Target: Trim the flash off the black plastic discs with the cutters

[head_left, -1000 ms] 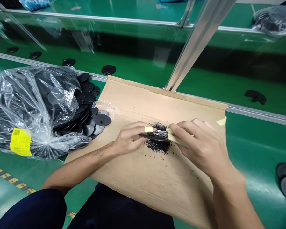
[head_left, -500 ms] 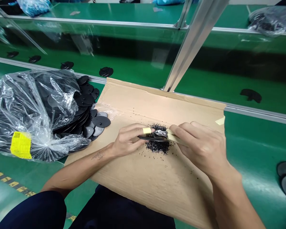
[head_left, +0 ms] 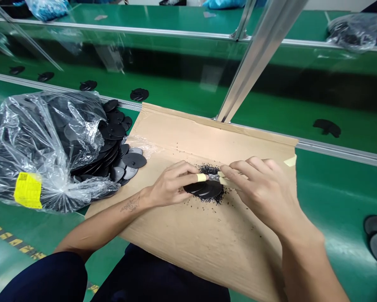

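My left hand (head_left: 176,183), with yellow tape round a finger, is closed on black plastic discs (head_left: 207,191), which overlap and lie tilted over the cardboard. My right hand (head_left: 254,180) grips small cutting pliers (head_left: 213,178) with pale handles. The metal jaws are at the upper edge of the discs, beside my taped fingertip; whether they are closed on anything cannot be made out. Under the discs is a heap of small black plastic bits (head_left: 210,168), with loose crumbs scattered about it on the cardboard sheet (head_left: 182,243).
A clear plastic bag (head_left: 43,134) with a yellow label holds many black discs, and a loose pile of discs (head_left: 116,130) spills from it. Behind the cardboard, a metal post (head_left: 254,63) rises by the green conveyor belt (head_left: 182,90), which carries spaced clusters of discs.
The discs in my left hand have turned from edge-on to show their flat faces. My left hand has shifted slightly right, and the disc cluster on the right of the belt has moved a little left.
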Demonstrator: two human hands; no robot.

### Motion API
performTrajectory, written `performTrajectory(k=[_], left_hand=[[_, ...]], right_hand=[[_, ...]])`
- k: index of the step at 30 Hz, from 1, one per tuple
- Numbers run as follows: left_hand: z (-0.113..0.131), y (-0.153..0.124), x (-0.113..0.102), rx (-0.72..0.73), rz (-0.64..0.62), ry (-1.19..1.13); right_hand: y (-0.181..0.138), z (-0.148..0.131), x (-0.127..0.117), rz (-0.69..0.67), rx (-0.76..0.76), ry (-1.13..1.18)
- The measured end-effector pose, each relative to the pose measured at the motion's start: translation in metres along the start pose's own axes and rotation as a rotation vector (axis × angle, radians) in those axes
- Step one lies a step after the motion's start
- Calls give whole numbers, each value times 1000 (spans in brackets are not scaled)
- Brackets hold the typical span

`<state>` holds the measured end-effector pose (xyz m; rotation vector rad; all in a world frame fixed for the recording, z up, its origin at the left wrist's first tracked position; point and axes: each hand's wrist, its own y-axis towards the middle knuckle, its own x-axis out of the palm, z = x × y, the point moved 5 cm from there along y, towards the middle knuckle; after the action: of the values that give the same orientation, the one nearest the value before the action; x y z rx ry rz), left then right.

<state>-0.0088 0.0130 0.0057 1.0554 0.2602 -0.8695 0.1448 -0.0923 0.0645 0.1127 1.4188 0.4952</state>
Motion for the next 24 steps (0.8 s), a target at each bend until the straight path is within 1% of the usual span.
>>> performTrajectory(k=[3,5,8,11,13,16,18,22,24], left_hand=[[-1,-1,1,10,-8,76],[-4,-1,1,-22,-1,85],[-4,-2,1,-94,-2,23],[2,-5,5,-181,-19,-87],[2,-11,9,-279,-34,-156],[-4,-24,17,-407,-56,-280],[-10,-32,21,-495,-54,-398],[-20,-40,21,-708,-26,-708],[-21,-37,21,-804,-52,-772]], right_hand=[[-3,7,2,-57,55,44],[-5,13,3,-82,117,102],[-7,16,1,-82,202,306],[-7,3,0,-71,221,551],[-7,-9,3,-66,189,626],[-9,-18,10,-83,196,602],[-11,-20,11,-87,192,553],[-13,-23,0,-61,180,471],[-13,-25,-6,-43,169,445]])
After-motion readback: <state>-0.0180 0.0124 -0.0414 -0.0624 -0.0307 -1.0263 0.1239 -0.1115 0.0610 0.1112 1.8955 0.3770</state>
